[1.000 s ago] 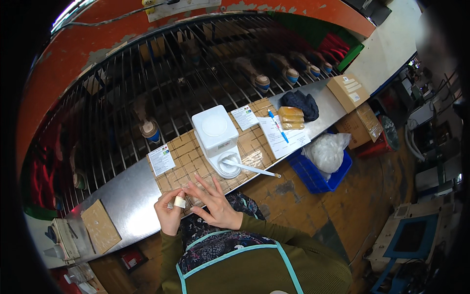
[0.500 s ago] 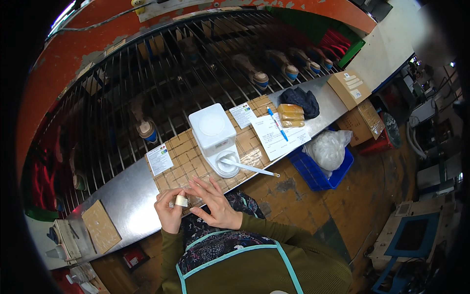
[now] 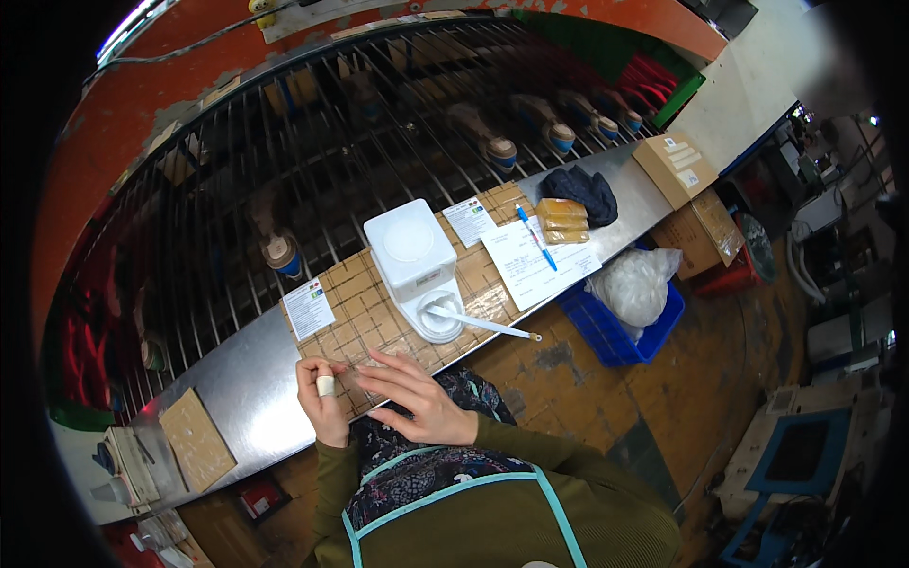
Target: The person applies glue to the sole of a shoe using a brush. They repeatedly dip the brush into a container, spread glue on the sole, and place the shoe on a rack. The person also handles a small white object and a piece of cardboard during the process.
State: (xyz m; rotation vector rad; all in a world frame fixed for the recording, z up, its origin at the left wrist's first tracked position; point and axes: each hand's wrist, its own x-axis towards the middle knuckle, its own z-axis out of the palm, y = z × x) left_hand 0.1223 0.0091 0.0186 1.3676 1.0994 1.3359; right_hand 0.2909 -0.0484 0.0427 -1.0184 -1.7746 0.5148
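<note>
My left hand (image 3: pixel 323 402) is at the bench's near edge with its fingers curled in. A cream-coloured wrap (image 3: pixel 326 385) sits round one of its digits; whether the fingers pinch anything is too small to tell. Just right of it my right hand (image 3: pixel 421 402) is open, palm down, fingers stretched toward the left hand, nothing held. Beyond both hands stands a white plastic container (image 3: pixel 411 248) with a round open cup (image 3: pixel 437 315) at its foot. A white-handled stick (image 3: pixel 488 326) rests in that cup, its end sticking out over the bench edge.
Brown patterned board (image 3: pixel 355 293) covers part of the metal bench. Paper (image 3: pixel 530 270), a blue pen (image 3: pixel 537 239), yellow blocks (image 3: pixel 563 222) and dark cloth (image 3: pixel 587 194) lie right. Shoe-shaped pieces (image 3: pixel 499 151) rest on a rod rack behind. A blue crate (image 3: pixel 620 327) stands on the floor.
My left hand has shifted slightly left, and the wrapped digit has moved away from the right hand. My right hand has moved slightly right and down, its fingers closer together.
</note>
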